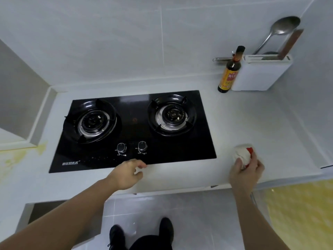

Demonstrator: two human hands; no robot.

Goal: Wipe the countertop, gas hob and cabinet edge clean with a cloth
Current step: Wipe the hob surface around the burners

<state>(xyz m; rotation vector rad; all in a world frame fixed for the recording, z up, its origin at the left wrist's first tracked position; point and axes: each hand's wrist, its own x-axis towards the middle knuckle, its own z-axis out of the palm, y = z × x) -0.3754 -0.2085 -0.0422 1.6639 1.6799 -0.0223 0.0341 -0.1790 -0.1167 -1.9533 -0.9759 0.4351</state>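
Observation:
A black glass gas hob (133,127) with two burners and two knobs is set into the white countertop (243,123). My right hand (246,171) grips a bunched white and red cloth (242,154) on the countertop, to the right of the hob's front corner. My left hand (127,173) rests at the hob's front edge, below the knobs, fingers loosely curled and holding nothing. The countertop's front edge (171,191) runs below both hands.
A dark sauce bottle (228,73) and a white utensil holder (261,73) with a ladle stand at the back right by the tiled wall. Yellowish stains (18,157) mark the counter at the left. Below lie the floor tiles and my black shoes (142,233).

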